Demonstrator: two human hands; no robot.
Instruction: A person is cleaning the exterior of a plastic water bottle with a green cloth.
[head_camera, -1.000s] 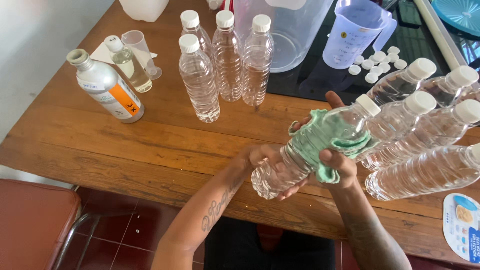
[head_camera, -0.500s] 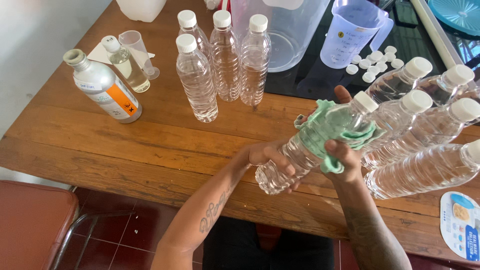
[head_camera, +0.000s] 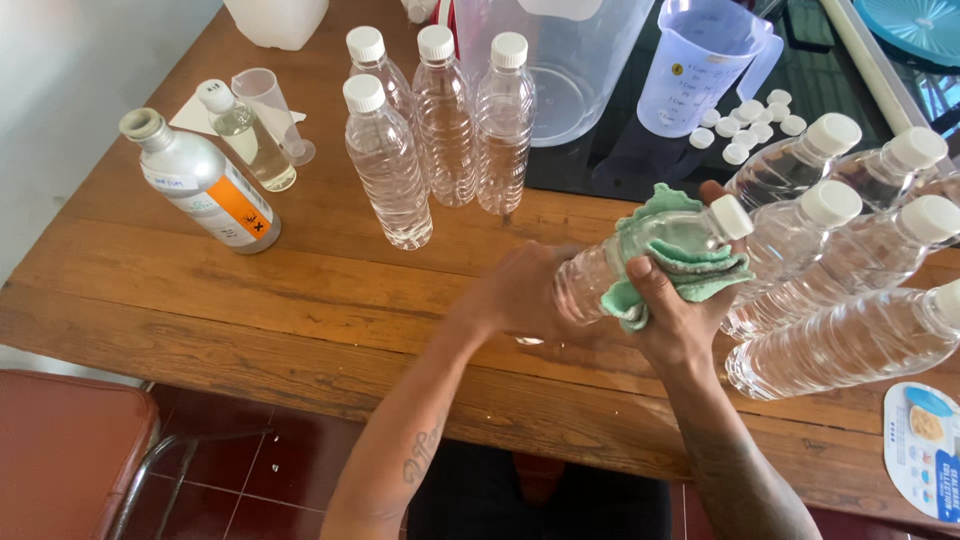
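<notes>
Head view: your left hand (head_camera: 520, 295) clasps the base of a tilted clear bottle (head_camera: 655, 255) over the wooden table (head_camera: 300, 290); your right hand (head_camera: 675, 310) wraps a green cloth (head_camera: 680, 262) round its neck. Left, a silver bottle (head_camera: 200, 180) bears an orange label.

1. My left hand (head_camera: 520, 295) hides the base of the plastic bottle (head_camera: 640, 255).
2. My green cloth (head_camera: 680, 262) covers the bottle's shoulder.
3. The teal lid (head_camera: 915, 25) is cut off at the top-right corner.
4. The printed card (head_camera: 925, 450) runs off the right edge.
</notes>
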